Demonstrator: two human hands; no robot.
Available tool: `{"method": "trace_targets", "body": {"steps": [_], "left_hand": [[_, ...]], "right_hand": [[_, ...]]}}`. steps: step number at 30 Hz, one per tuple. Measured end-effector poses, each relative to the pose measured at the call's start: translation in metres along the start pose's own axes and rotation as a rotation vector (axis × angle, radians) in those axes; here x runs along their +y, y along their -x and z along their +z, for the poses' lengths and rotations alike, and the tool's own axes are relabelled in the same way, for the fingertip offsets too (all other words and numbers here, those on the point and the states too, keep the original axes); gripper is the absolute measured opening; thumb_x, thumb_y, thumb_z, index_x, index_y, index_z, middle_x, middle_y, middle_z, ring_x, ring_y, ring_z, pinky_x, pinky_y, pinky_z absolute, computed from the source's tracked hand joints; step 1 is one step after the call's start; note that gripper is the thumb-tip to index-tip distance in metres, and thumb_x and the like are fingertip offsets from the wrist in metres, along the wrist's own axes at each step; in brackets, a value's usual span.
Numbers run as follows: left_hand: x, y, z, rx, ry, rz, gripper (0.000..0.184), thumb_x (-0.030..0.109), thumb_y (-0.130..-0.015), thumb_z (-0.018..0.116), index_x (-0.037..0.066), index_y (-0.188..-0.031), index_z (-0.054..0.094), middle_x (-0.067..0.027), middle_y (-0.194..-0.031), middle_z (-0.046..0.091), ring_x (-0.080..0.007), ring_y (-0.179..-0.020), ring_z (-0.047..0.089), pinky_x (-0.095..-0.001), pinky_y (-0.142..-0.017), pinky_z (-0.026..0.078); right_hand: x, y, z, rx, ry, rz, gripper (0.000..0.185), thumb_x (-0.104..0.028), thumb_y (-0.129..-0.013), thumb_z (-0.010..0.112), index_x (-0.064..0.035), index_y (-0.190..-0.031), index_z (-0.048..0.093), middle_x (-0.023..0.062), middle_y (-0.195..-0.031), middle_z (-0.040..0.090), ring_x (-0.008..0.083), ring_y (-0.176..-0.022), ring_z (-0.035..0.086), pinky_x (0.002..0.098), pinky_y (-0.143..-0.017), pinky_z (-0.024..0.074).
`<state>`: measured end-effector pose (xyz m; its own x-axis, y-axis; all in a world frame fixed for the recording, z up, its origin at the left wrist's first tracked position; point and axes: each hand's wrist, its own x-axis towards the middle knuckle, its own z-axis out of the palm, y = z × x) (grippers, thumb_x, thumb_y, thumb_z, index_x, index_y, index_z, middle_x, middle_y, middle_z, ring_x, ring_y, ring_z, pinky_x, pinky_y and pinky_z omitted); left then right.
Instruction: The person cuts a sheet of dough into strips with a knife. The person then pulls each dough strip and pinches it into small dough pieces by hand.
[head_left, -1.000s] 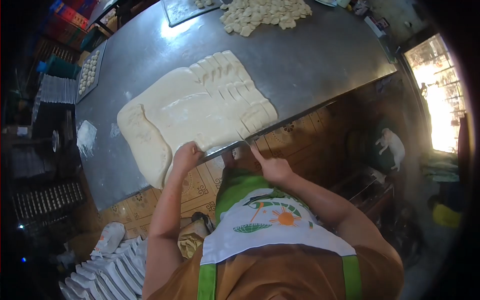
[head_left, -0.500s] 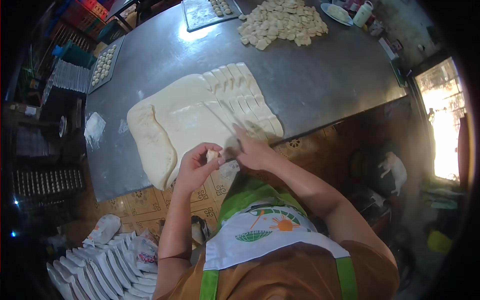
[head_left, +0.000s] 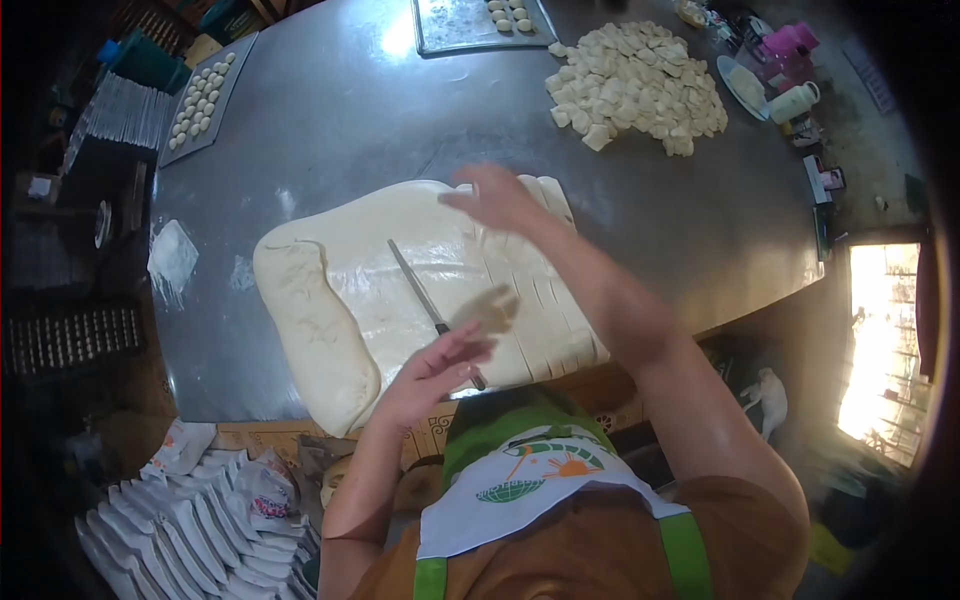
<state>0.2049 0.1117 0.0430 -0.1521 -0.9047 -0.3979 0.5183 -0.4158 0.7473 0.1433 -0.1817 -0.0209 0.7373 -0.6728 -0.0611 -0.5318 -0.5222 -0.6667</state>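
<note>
Lying on smooth, slit dough [head_left: 370,300]: a slim, dark-handled metal knife [head_left: 420,292].

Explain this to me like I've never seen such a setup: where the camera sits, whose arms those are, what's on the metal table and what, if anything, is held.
There is no machine here. A camera worn on a person's head looks forward and down, so the bare arms reaching in are the wearer's own.

On the metal table lies a big sheet of dough, folded thickly at the left and cut into at the right. A knife lies across it. Farther off are a pile of dough pieces and two trays of small dough balls.

The left hand, fingers spread, is over the knife's handle; I can't tell whether they touch. The right hand is blurred above the far edge of the dough, so whether it holds anything is unclear.
</note>
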Motion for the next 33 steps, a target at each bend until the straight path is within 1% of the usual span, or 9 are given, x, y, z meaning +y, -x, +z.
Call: {"method": "trace_targets", "body": {"steps": [6,9,12,16,19,23,27,31,33], "left_hand": [[0.001,-0.035,-0.01,0.244,-0.231,0.027,0.065,0.015,-0.094,0.068,0.003,-0.15,0.039,-0.0135,-0.14,0.055,-0.0251,-0.131,0.052,-0.0376,-0.108,0.043],[-0.001,-0.051,-0.004,0.328,-0.422,-0.003,0.073,0.013,-0.088,0.074,0.002,-0.15,0.037,-0.0166,-0.141,0.053,-0.0287,-0.132,0.051,-0.04,-0.109,0.042],[-0.009,-0.066,0.005,0.483,-1.121,0.203,0.087,0.015,-0.079,0.081,0.004,-0.152,0.034,-0.0231,-0.143,0.049,-0.0367,-0.134,0.048,-0.0431,-0.11,0.041],[-0.042,-0.102,0.016,0.458,-1.47,0.404,0.093,0.019,-0.072,0.085,0.006,-0.15,0.035,-0.0273,-0.15,0.036,-0.0444,-0.136,0.04,-0.0478,-0.112,0.036],[-0.068,-0.128,0.02,0.466,-1.676,0.384,0.086,0.017,-0.072,0.084,0.008,-0.146,0.041,-0.0263,-0.147,0.041,-0.0452,-0.134,0.041,-0.0486,-0.112,0.035],[-0.075,-0.151,0.02,0.603,-1.513,0.275,0.07,0.013,-0.076,0.08,0.006,-0.139,0.051,-0.0242,-0.142,0.049,-0.042,-0.133,0.045,-0.0469,-0.107,0.039],[-0.058,-0.127,0.094,0.755,-1.016,-0.085,0.058,0.01,-0.08,0.076,0.003,-0.134,0.056,-0.0225,-0.14,0.053,-0.0387,-0.13,0.05,-0.0427,-0.103,0.044],[-0.056,-0.101,0.113,0.843,-1.067,0.236,0.054,0.004,-0.082,0.075,0.007,-0.133,0.057,-0.0188,-0.126,0.063,-0.033,-0.119,0.06,-0.0392,-0.094,0.048],[-0.047,-0.105,0.123,0.708,-1.513,0.563,0.053,0.007,-0.085,0.076,0.004,-0.134,0.057,-0.0146,-0.12,0.068,-0.0256,-0.112,0.064,-0.0337,-0.092,0.049]], "right_hand": [[0.023,-0.023,0.016,-0.163,0.452,0.059,0.052,-0.053,-0.083,0.071,-0.0104,-0.113,0.069,0.0167,-0.124,0.058,0.0368,-0.119,0.049,0.0518,-0.094,0.0392],[0.033,0.028,0.01,-0.008,0.226,-0.419,0.037,-0.037,-0.074,0.08,-0.0107,-0.095,0.064,0.0129,-0.113,0.054,0.0352,-0.11,0.048,0.052,-0.091,0.0366],[0.033,0.114,-0.015,-0.062,-0.042,-0.623,0.034,-0.021,-0.068,0.083,-0.0089,-0.085,0.056,0.0121,-0.103,0.051,0.0334,-0.101,0.05,0.0476,-0.088,0.0389],[0.026,0.188,-0.084,-0.093,-0.341,-0.527,0.032,-0.017,-0.071,0.081,-0.0053,-0.083,0.054,0.0135,-0.1,0.051,0.0328,-0.094,0.051,0.0432,-0.082,0.0413],[0.079,0.208,-0.107,0.001,-0.355,-0.366,0.035,-0.017,-0.075,0.083,-0.0046,-0.082,0.051,0.0113,-0.096,0.05,0.0286,-0.088,0.05,0.0407,-0.077,0.0417],[0.148,0.194,-0.128,0.096,-0.291,-0.134,0.035,-0.013,-0.076,0.084,-0.0029,-0.082,0.051,0.0091,-0.092,0.048,0.0251,-0.084,0.05,0.0371,-0.071,0.0434],[0.086,0.221,-0.212,0.116,-0.595,-0.423,0.033,-0.011,-0.076,0.083,-0.0022,-0.082,0.052,0.0083,-0.09,0.048,0.0223,-0.081,0.05,0.0347,-0.069,0.0447],[0.08,0.19,-0.25,0.106,-0.651,-0.436,0.029,-0.01,-0.077,0.081,-0.0018,-0.083,0.054,0.0084,-0.092,0.049,0.0212,-0.084,0.052,0.0331,-0.072,0.0463],[0.057,0.186,-0.266,0.091,-0.424,-0.537,0.027,-0.01,-0.077,0.081,-0.0023,-0.084,0.055,0.0093,-0.094,0.049,0.0218,-0.088,0.053,0.0331,-0.073,0.0475]]}}
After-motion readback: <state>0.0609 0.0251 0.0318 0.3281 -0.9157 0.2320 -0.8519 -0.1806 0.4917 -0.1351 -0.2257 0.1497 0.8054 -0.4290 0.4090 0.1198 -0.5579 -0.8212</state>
